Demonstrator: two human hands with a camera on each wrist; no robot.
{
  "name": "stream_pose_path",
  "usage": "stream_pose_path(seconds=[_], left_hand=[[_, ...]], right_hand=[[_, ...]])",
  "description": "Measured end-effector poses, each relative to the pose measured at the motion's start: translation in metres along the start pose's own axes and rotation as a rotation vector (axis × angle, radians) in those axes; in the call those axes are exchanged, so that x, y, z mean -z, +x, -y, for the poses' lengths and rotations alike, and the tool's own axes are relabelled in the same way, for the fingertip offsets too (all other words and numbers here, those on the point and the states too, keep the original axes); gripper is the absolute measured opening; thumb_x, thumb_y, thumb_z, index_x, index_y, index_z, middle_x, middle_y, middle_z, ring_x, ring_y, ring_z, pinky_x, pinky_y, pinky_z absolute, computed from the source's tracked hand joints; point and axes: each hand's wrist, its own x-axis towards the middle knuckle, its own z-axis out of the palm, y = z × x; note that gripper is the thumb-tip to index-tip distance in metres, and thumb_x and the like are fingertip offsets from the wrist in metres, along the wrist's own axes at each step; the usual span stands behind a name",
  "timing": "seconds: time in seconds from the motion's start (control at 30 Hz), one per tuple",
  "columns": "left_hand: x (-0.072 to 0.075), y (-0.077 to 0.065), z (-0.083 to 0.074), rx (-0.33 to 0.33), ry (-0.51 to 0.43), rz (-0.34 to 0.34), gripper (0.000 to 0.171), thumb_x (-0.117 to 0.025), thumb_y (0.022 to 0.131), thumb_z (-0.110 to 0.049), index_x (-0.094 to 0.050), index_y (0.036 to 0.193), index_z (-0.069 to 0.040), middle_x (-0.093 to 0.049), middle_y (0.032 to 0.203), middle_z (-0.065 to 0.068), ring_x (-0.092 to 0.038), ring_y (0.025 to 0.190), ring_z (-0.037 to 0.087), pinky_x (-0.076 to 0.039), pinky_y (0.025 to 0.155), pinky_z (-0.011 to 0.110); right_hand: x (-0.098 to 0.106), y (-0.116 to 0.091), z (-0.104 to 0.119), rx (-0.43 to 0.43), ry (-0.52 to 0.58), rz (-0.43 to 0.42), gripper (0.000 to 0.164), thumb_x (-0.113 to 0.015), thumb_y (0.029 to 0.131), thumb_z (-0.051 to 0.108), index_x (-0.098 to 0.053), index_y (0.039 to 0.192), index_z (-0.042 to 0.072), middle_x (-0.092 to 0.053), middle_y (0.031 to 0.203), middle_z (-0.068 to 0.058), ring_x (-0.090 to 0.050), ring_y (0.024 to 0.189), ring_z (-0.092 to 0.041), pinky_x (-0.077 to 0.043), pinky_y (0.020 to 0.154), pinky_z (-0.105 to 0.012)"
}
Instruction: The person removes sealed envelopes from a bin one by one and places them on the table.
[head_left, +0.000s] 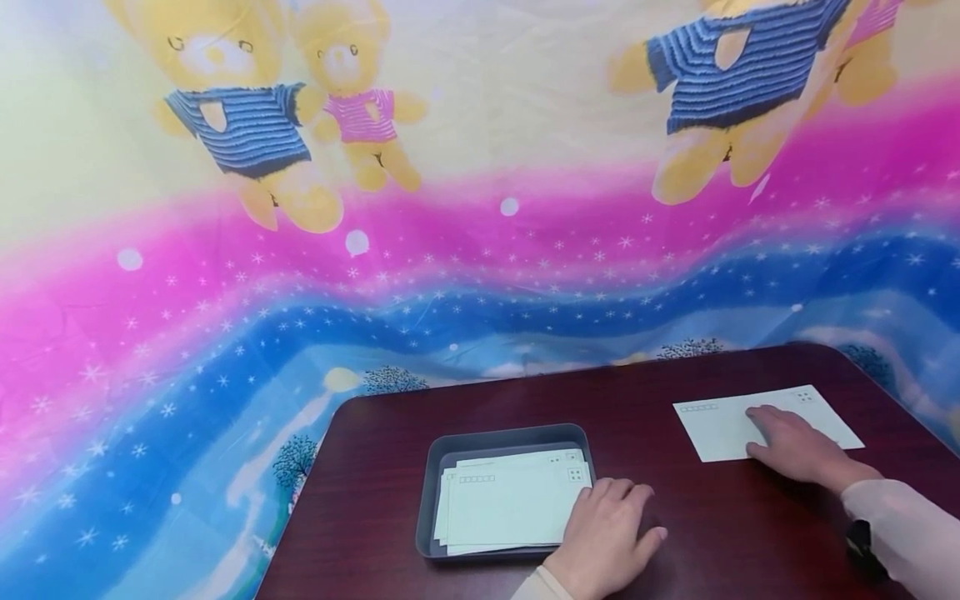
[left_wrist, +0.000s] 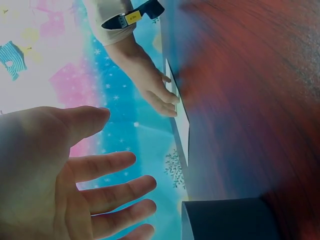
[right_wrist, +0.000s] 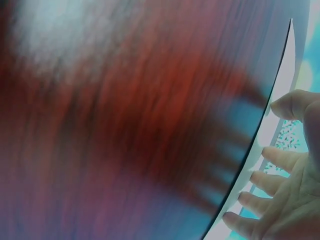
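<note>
A white envelope (head_left: 716, 435) with printed boxes lies flat on the right of the table. Fingertips of my right hand (head_left: 798, 446) rest on it, spread and uncurled; the right wrist view shows them touching the envelope's (right_wrist: 285, 75) surface. My left hand (head_left: 606, 533) hovers by the right edge of a dark grey tray (head_left: 424, 508), its fingers loosely extended and nothing held in the left wrist view. Inside the tray sits a slightly uneven stack of similar envelopes (head_left: 510, 510).
The tray and the single envelope share a dark reddish-brown table (head_left: 637, 417) with rounded corners. Behind it hangs a colourful cloth (head_left: 465, 233) printed with bears and snowflakes. A dark band (head_left: 861, 537) is worn at the right wrist.
</note>
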Motion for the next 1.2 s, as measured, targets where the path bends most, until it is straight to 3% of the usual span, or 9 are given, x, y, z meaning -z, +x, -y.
stream_pose_path(seconds=[0.5, 1.2], left_hand=[[-0.002, 0.003, -0.004, -0.006, -0.005, 0.013, 0.038, -0.050, 0.090, -0.051, -0.060, 0.117, -0.027, -0.061, 0.109, -0.011, -0.053, 0.101, 0.007, -0.042, 0.079, 0.024], [-0.008, 0.005, -0.007, -0.017, 0.005, 0.003, 0.040, -0.051, 0.089, -0.051, -0.059, 0.119, -0.027, -0.061, 0.110, -0.011, -0.054, 0.101, 0.007, -0.042, 0.075, 0.023]], right_hand=[[0.010, -0.002, -0.018, -0.034, 0.015, -0.005, 0.067, -0.062, 0.084, 0.030, -0.042, 0.130, -0.014, -0.039, 0.129, -0.039, -0.037, 0.114, -0.055, -0.035, 0.086, -0.066], [0.015, -0.001, -0.050, -0.069, 0.087, -0.011, 0.068, -0.061, 0.086, 0.029, -0.038, 0.128, -0.019, -0.031, 0.128, -0.044, -0.028, 0.114, -0.060, -0.026, 0.089, -0.070]])
